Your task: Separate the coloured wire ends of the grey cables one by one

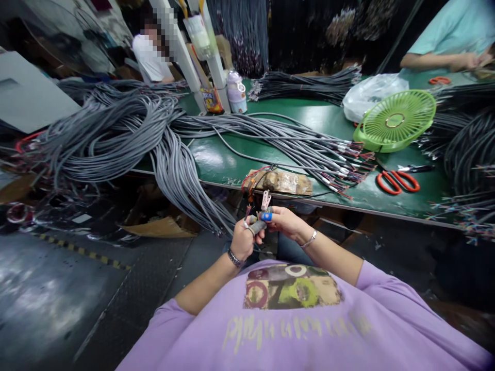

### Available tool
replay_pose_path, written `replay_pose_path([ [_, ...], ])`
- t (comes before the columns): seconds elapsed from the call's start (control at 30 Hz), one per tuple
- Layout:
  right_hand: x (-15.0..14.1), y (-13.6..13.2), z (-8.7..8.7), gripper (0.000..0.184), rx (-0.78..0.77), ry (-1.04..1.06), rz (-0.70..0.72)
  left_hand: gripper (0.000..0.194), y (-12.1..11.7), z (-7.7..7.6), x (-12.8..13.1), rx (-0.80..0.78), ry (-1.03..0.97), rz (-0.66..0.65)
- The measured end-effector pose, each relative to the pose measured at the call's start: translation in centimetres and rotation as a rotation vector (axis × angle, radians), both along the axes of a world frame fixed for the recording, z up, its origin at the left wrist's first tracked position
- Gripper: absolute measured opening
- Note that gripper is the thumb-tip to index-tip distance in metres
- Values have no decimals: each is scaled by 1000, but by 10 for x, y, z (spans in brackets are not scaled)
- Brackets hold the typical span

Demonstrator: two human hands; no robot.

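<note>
My left hand (243,241) is closed in front of the table edge, with the thin reddish wires (248,210) of a cable end sticking up from it. A grey wrap covers one of its fingers. Beside it, my right hand (288,223) is pinched together, its fingertips meeting those of the left; blue tape (266,217) goes round one finger. What the right fingers hold is too small to make out. Just above them a pale pink clip (266,199) stands by a wooden block (284,182) with red and black wires on the table's front edge.
Grey cables (116,139) lie heaped on the left, several hanging over the edge of the green table (216,159). Orange-handled scissors (398,181), a green fan (396,121), a plastic bag (371,93) and a bottle (236,93) stand around. Co-workers sit across, a turquoise sleeve (444,31) at right.
</note>
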State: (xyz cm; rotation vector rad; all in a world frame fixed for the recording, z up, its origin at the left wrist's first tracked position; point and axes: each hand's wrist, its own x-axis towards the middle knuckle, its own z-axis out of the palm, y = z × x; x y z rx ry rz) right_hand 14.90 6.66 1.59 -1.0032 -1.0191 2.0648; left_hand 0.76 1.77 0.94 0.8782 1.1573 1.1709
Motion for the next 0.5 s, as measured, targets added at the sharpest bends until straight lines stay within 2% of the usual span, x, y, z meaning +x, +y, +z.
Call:
replay_pose_path([
  [0.23, -4, -6, 0, 36, -14, 4, -50, 30, -3, 0, 2, -10, -6, 16],
  [0.5, -5, -5, -10, 28, -96, 137, -149, 27, -5, 7, 2, 54, -52, 103],
])
